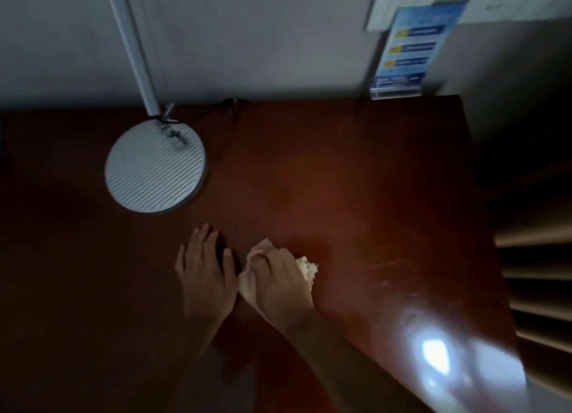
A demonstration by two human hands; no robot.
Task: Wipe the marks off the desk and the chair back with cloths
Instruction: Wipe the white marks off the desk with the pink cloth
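On the desk: one cloth, two hands

Under the right hand (278, 276), one crumpled pale cloth (305, 267) is clutched against the reddish desk (356, 180). Just beside it, the left hand (205, 273) lies flat, fingers relaxed. Beyond the left hand stands one white lamp base (154, 168).

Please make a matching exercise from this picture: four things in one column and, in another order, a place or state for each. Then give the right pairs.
Things:
1. cloth
2. lamp base
3. blue sign
4. left hand

Places or states:
A. stands at the far right corner of the desk, against the wall
B. lies flat on the desk, fingers straight
C. bunched under the right hand
D. round and ribbed, on the desk to the far left

Pairs: 1-C, 2-D, 3-A, 4-B
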